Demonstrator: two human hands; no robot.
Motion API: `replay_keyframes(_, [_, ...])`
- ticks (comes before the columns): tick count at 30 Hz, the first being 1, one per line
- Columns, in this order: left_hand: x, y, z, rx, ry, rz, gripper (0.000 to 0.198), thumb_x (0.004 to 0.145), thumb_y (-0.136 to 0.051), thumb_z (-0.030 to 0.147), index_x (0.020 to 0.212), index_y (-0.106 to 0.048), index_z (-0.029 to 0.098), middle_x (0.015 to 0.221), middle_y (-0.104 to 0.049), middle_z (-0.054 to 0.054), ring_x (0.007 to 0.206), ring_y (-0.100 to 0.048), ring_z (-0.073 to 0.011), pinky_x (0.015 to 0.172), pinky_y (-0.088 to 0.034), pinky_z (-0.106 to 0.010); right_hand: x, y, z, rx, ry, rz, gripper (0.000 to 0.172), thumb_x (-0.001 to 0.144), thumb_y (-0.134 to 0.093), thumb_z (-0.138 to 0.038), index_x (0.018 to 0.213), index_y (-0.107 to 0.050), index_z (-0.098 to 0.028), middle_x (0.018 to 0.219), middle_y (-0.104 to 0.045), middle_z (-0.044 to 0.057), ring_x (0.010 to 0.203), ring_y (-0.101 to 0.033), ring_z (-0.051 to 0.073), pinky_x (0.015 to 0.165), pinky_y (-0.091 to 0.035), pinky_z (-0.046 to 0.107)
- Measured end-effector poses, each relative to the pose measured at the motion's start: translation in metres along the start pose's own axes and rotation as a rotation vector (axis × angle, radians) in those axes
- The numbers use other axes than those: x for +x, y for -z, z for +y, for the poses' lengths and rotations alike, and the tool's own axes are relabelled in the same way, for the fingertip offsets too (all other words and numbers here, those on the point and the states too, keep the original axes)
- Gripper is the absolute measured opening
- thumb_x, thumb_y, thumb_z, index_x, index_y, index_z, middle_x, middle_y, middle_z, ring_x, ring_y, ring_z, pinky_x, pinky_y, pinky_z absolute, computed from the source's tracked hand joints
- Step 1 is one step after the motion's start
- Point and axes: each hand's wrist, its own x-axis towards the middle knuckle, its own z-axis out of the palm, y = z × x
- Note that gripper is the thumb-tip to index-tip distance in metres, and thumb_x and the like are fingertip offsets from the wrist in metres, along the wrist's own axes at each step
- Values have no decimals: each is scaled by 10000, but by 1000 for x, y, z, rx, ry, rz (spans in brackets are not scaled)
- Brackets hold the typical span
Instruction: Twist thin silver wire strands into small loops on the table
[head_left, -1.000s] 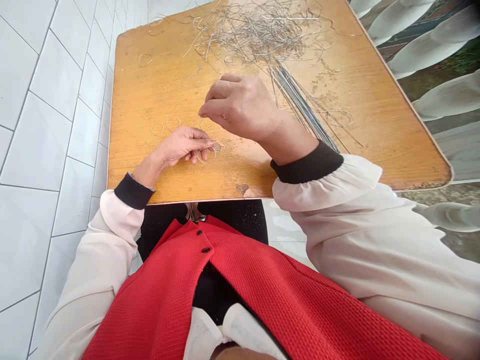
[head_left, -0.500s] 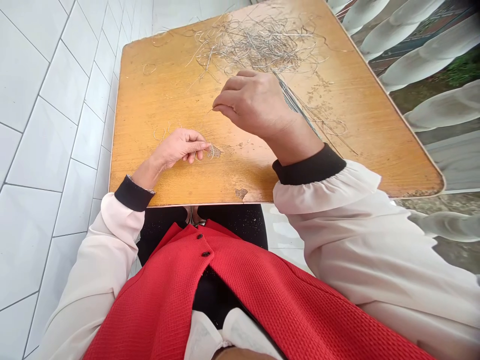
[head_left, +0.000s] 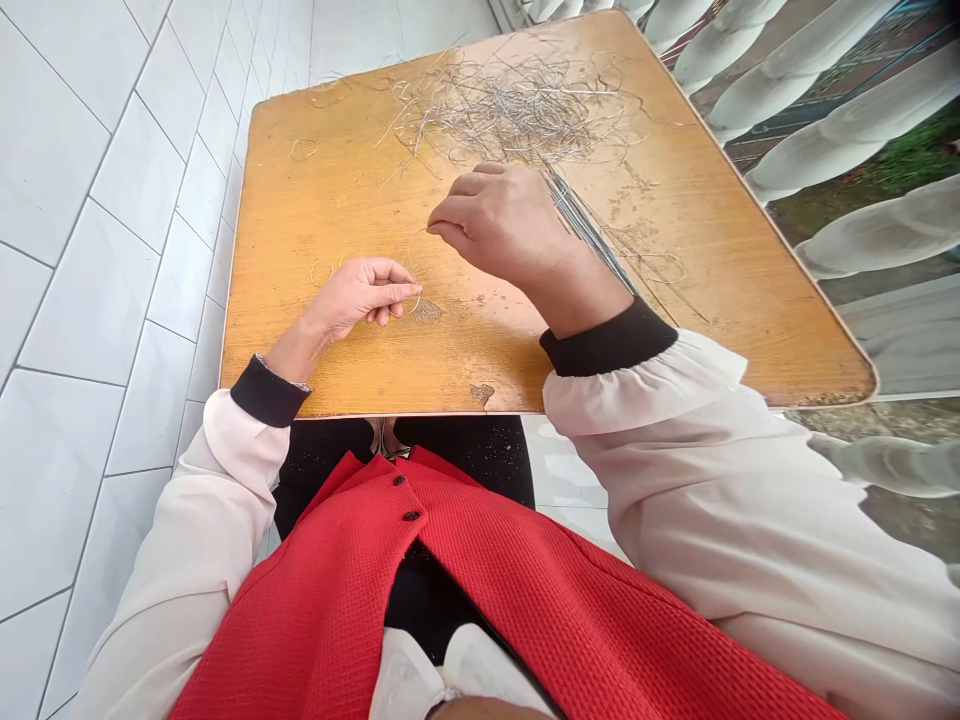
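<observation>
My left hand [head_left: 358,295] rests on the wooden table [head_left: 337,190] near its front edge, fingers pinched on one end of a thin curved wire [head_left: 412,262]. Just above and to the right, my right hand [head_left: 501,222] is closed, thumb and forefinger pinching the other end of that wire. Behind my right hand a bundle of straight wires [head_left: 592,235] lies slanting across the table. A tangled heap of thin wires [head_left: 517,105] covers the far middle of the table.
A few small bent wire loops [head_left: 324,270] lie beside my left hand, and another loop [head_left: 303,149] lies at the far left. White floor tiles [head_left: 90,250] run along the left. White railing posts [head_left: 840,150] stand on the right, beyond the table's edge.
My right hand lifted away from my left, up and slightly right, drawing a thin wire out between them. The left hand stayed in place. The view shifted a little.
</observation>
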Motion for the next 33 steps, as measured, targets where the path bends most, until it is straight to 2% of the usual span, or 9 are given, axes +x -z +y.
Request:
replay_keyframes(3, [-1,-3,1,4,14,-4,236,926,-754,133,712,-656,132,554,-626,44,422,-461,-10,466,-324,-182,3,-2,7,-122,98,54,293,878,-805,-283,650,-633,-351,860,-705,63,1211,-548,305,912,-521,386])
replay_keyframes(6, [0,-5,0,6,33,-22,257,892,-766,117,661,-652,128,552,-622,32,448,-474,-14,478,-315,-187,5,-4,9,-100,167,61,325,906,-808,-291,641,-630,-351,830,-681,67,1192,-553,294,927,-531,380])
replay_keyframes(9, [2,-7,-2,3,61,-15,240,846,-755,48,638,-664,124,539,-612,29,479,-490,-19,489,-293,-184,3,-5,7,-30,191,64,302,886,-845,-265,665,-659,-353,813,-669,61,1177,-561,281,955,-536,359])
replay_keyframes(12, [2,-7,-3,-24,84,24,242,830,-709,-19,639,-665,124,554,-631,25,501,-519,-23,496,-288,-186,-1,-5,2,-88,198,77,293,901,-823,-220,681,-677,-348,802,-666,57,1132,-586,269,1000,-523,356])
replay_keyframes(14, [2,-7,-2,-45,91,43,252,836,-685,-42,645,-664,122,572,-651,21,504,-539,-23,497,-293,-186,-2,-5,0,-65,192,54,278,910,-812,-213,701,-691,-352,814,-696,43,1138,-605,266,963,-545,352])
replay_keyframes(18, [2,-7,-1,-74,91,94,260,862,-682,-37,657,-656,121,566,-656,24,496,-564,-24,491,-300,-180,-4,-3,-3,54,87,37,272,853,-842,-137,708,-723,-335,811,-756,0,1101,-677,246,826,-579,322])
replay_keyframes(22, [2,-6,-2,-87,47,188,247,885,-686,-16,688,-660,131,581,-661,32,520,-595,-25,516,-348,-172,-3,-6,-4,71,-35,71,280,774,-877,-62,679,-743,-289,661,-712,-30,849,-716,183,719,-566,279])
replay_keyframes(26, [5,-4,-6,-103,-19,273,211,899,-726,47,722,-669,147,623,-684,31,559,-620,-33,548,-387,-172,3,-14,-1,167,-178,17,251,749,-917,-73,654,-738,-222,586,-688,-23,592,-641,118,581,-553,235])
replay_keyframes(33, [8,-3,-12,-149,-77,393,200,915,-733,106,730,-678,162,672,-721,28,616,-658,-41,569,-419,-165,2,-31,-9,526,-404,37,268,794,-890,-49,647,-697,-163,631,-711,13,552,-657,87,586,-610,190])
